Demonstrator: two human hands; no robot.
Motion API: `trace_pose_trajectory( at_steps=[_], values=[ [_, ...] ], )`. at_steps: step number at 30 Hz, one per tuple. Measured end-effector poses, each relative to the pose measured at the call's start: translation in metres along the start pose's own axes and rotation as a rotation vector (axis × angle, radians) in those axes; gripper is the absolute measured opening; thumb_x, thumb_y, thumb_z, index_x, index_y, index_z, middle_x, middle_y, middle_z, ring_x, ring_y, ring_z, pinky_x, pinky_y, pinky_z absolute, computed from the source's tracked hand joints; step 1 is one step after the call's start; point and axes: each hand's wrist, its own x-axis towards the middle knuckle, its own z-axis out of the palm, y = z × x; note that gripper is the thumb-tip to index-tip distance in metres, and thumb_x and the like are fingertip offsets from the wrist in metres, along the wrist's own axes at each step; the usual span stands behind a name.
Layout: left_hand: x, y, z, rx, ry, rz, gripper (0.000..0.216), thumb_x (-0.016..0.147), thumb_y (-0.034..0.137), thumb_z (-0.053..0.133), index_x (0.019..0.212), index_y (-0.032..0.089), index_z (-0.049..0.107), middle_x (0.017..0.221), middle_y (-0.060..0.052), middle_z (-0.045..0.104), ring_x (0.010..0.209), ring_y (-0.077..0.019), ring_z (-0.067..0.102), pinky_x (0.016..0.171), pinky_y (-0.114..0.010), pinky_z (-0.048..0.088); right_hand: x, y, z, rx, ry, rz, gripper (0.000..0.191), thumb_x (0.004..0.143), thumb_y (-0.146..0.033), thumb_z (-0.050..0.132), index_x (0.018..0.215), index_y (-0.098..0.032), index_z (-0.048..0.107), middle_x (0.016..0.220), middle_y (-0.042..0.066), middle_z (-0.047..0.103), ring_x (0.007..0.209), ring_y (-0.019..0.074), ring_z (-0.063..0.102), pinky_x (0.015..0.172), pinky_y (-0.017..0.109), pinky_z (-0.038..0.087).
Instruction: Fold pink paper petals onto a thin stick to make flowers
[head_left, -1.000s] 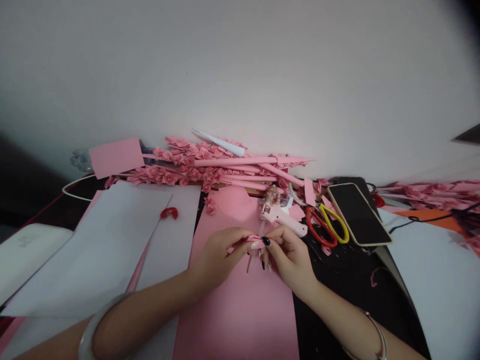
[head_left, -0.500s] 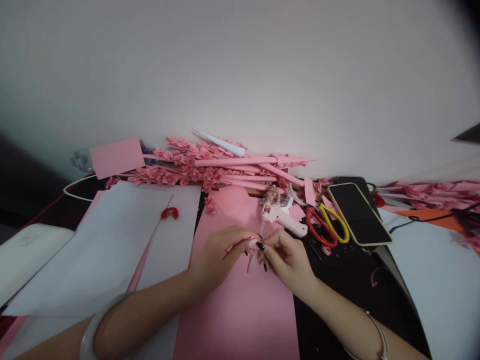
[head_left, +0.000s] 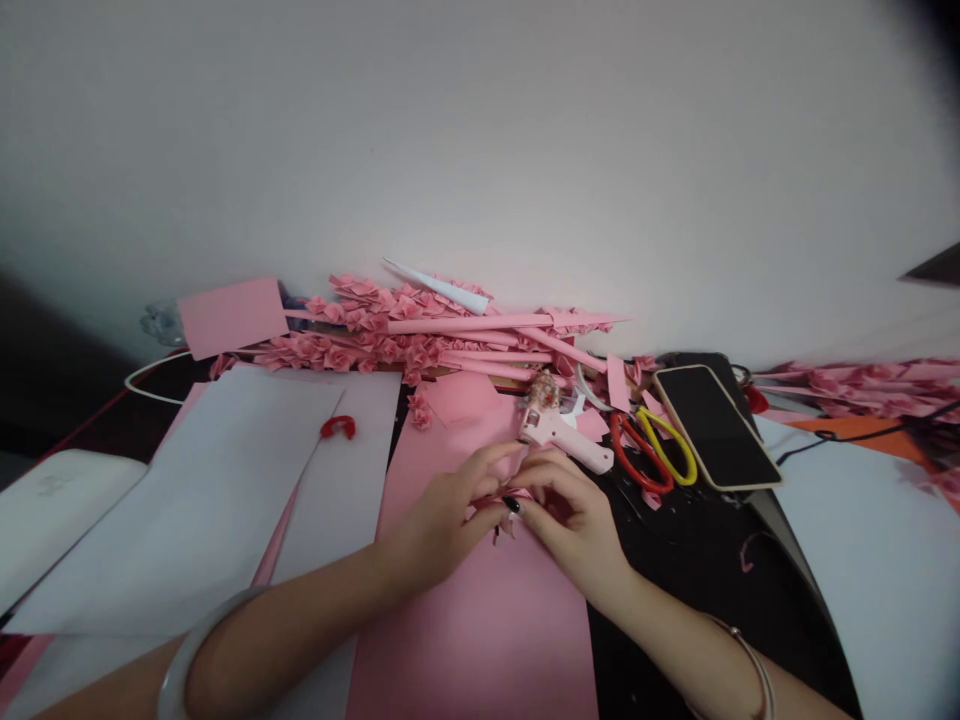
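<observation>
My left hand [head_left: 442, 520] and my right hand [head_left: 581, 525] meet over a large pink paper sheet [head_left: 480, 640]. Between their fingertips they pinch a small pink paper piece [head_left: 505, 494], mostly covered by the fingers, so its exact shape cannot be made out. My right thumb, with its dark nail, presses on it from the near side. Just beyond my fingers lies a pale pink glue gun [head_left: 566, 438], its nozzle end close to my left fingertips.
Scissors with red [head_left: 637, 455] and yellow [head_left: 675, 450] handles and a phone [head_left: 718, 428] lie to the right. Pink paper flower stems [head_left: 420, 340] are piled along the wall. White sheets [head_left: 187, 480] with a red-ended tool [head_left: 337, 427] cover the left.
My fingers have shifted their hold on the pink paper piece, and its narrow pointed strip below the fingers no longer shows. My left fingers have spread upward. Everything else stays in place.
</observation>
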Motion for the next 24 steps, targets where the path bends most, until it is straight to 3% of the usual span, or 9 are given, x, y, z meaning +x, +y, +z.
trace_pose_trajectory(
  at_steps=[3, 9, 12, 24],
  values=[
    [0.0002, 0.0002, 0.0005, 0.029, -0.034, -0.013, 0.052, 0.081, 0.012, 0.049, 0.13, 0.027, 0.041, 0.072, 0.002, 0.067, 0.064, -0.0156, 0.064, 0.067, -0.026, 0.05, -0.0018, 0.0016, 0.0039, 0.164, 0.016, 0.108, 0.006, 0.081, -0.023, 0.064, 0.076, -0.021, 0.065, 0.08, 0.004, 0.058, 0.075, 0.0177, 0.056, 0.065, 0.03, 0.046],
    [0.0021, 0.0041, 0.0004, 0.029, -0.097, -0.011, 0.053, 0.081, 0.017, 0.054, 0.132, 0.028, 0.043, 0.072, 0.003, 0.067, 0.063, -0.0157, 0.061, 0.063, -0.025, 0.048, -0.0032, 0.0093, 0.0049, 0.337, 0.025, 0.278, 0.01, 0.079, -0.025, 0.065, 0.072, -0.019, 0.063, 0.08, 0.003, 0.059, 0.074, 0.016, 0.057, 0.065, 0.03, 0.047],
    [0.0023, 0.0031, 0.0002, 0.027, -0.115, -0.017, 0.048, 0.084, 0.019, 0.05, 0.132, 0.026, 0.044, 0.082, 0.0, 0.069, 0.066, -0.0148, 0.062, 0.066, -0.025, 0.048, -0.0026, 0.01, 0.0044, 0.38, 0.027, 0.302, 0.01, 0.079, -0.025, 0.065, 0.071, -0.019, 0.063, 0.082, 0.003, 0.058, 0.074, 0.0158, 0.057, 0.066, 0.03, 0.048],
    [0.0021, -0.0045, 0.0006, 0.033, -0.108, -0.047, 0.045, 0.087, 0.019, 0.046, 0.133, 0.023, 0.043, 0.074, 0.001, 0.069, 0.067, -0.0146, 0.063, 0.066, -0.025, 0.049, 0.0017, 0.0036, 0.0063, 0.563, -0.003, 0.293, 0.01, 0.075, -0.021, 0.07, 0.069, -0.017, 0.065, 0.07, -0.002, 0.053, 0.054, 0.0091, 0.054, 0.052, 0.024, 0.047]
  ],
)
